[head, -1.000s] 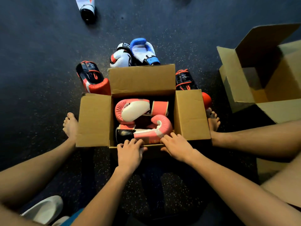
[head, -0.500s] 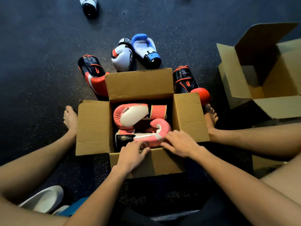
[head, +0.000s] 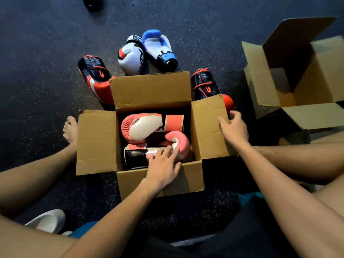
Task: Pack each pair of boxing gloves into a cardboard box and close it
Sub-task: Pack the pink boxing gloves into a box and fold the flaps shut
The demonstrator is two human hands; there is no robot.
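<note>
One pair is packed: the two pink gloves [head: 143, 127] lie side by side inside the cardboard box [head: 96, 142], which stands on the floor between the person's legs with all its flaps folded out. Closing looks to be just starting. The left hand [head: 163, 164] lies on the nearer pink glove with fingers spread, pressing it down. The right hand [head: 232, 127] grips the right flap [head: 206, 127], thumb on top and fingers curled over its outer edge. No flap is folded in yet.

Much is left. A pair of red and black gloves [head: 96, 79] lies behind the box, one at each far corner, with a white glove [head: 132, 60] and a blue glove [head: 158, 47] between them. A second box [head: 270, 86] stands open to the right.

Half a second ago both hands sat together at the near rim. Since then the right hand has gone out to the flap, and the left has slid further onto the glove
</note>
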